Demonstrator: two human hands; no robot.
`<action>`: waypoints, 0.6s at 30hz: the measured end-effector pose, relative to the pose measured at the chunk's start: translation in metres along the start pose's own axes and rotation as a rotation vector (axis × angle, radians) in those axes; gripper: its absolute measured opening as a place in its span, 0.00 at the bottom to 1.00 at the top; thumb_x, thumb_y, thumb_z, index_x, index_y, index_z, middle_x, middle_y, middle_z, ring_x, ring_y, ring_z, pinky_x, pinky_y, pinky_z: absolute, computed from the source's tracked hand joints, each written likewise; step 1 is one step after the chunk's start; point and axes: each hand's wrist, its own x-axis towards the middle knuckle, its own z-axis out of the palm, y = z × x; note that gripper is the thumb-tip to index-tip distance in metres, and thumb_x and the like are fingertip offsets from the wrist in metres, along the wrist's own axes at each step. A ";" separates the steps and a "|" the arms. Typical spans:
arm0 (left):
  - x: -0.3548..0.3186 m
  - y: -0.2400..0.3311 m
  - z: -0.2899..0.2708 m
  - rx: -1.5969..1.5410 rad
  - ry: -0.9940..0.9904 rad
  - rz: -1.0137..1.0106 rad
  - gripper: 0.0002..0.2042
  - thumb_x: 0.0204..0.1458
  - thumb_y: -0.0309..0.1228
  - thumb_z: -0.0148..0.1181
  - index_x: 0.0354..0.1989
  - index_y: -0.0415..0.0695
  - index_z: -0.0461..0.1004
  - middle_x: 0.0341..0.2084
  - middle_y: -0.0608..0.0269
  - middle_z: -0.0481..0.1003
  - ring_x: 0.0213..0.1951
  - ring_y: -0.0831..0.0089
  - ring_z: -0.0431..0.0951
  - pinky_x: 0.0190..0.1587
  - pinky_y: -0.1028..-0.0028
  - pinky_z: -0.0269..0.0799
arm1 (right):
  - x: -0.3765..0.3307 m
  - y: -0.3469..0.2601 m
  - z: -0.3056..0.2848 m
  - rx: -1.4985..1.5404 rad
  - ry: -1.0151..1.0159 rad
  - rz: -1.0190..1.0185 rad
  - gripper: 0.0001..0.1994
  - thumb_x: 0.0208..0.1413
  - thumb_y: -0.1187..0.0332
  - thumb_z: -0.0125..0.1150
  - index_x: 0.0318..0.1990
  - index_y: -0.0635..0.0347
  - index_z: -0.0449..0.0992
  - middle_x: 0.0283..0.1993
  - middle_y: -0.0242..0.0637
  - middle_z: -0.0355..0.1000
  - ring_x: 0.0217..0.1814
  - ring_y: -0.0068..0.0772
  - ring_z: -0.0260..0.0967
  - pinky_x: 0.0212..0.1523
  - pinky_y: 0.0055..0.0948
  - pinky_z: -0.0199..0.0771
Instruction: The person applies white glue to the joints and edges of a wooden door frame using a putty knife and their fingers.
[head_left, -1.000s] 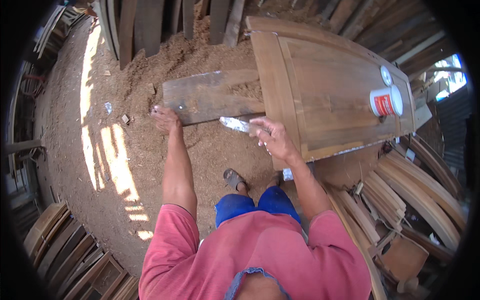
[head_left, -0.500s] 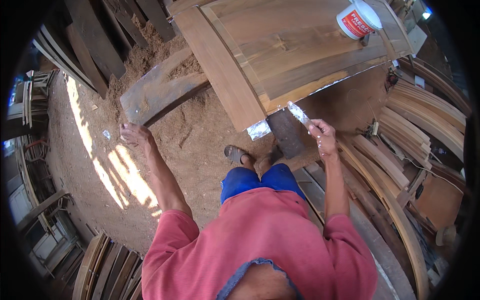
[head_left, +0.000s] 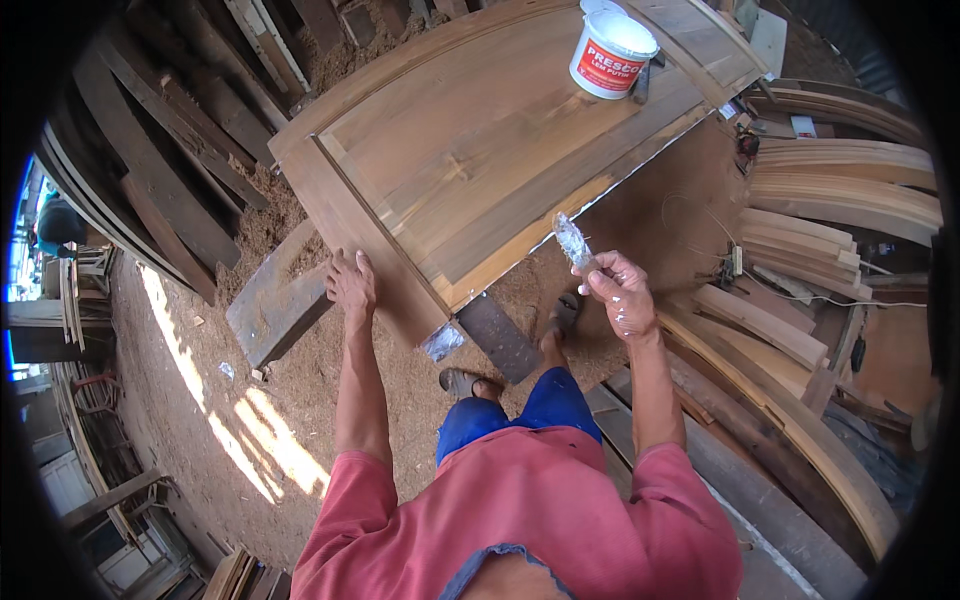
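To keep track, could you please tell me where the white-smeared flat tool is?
In the head view, the white-smeared flat tool is right of centre, in the right hand, near the edge of the wooden panel.

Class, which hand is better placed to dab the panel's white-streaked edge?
Probably the right hand: it holds the white-coated stick, tip near that edge of the panel. The left hand, by the panel's left end, shows no tool.
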 end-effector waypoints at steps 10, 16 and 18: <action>-0.021 0.013 0.023 0.270 0.083 0.003 0.33 0.64 0.52 0.46 0.71 0.44 0.56 0.67 0.37 0.60 0.64 0.36 0.62 0.64 0.44 0.58 | 0.106 -0.048 -0.070 0.265 -0.116 0.203 0.13 0.68 0.63 0.57 0.54 0.60 0.72 0.30 0.26 0.68 0.26 0.13 0.58 0.27 0.18 0.65; -0.023 0.024 0.026 0.265 0.081 -0.029 0.32 0.64 0.51 0.45 0.71 0.44 0.57 0.68 0.38 0.59 0.66 0.36 0.59 0.68 0.43 0.51 | 0.233 -0.147 -0.139 -0.481 0.101 -0.319 0.14 0.64 0.62 0.61 0.49 0.63 0.77 0.32 0.28 0.74 0.28 0.20 0.67 0.29 0.24 0.68; -0.021 0.025 0.027 0.286 0.101 -0.035 0.32 0.64 0.51 0.46 0.71 0.44 0.57 0.68 0.39 0.59 0.67 0.37 0.57 0.69 0.43 0.49 | 0.295 -0.196 -0.157 -0.908 0.240 -0.518 0.13 0.61 0.62 0.62 0.45 0.64 0.80 0.40 0.39 0.80 0.37 0.38 0.77 0.38 0.36 0.75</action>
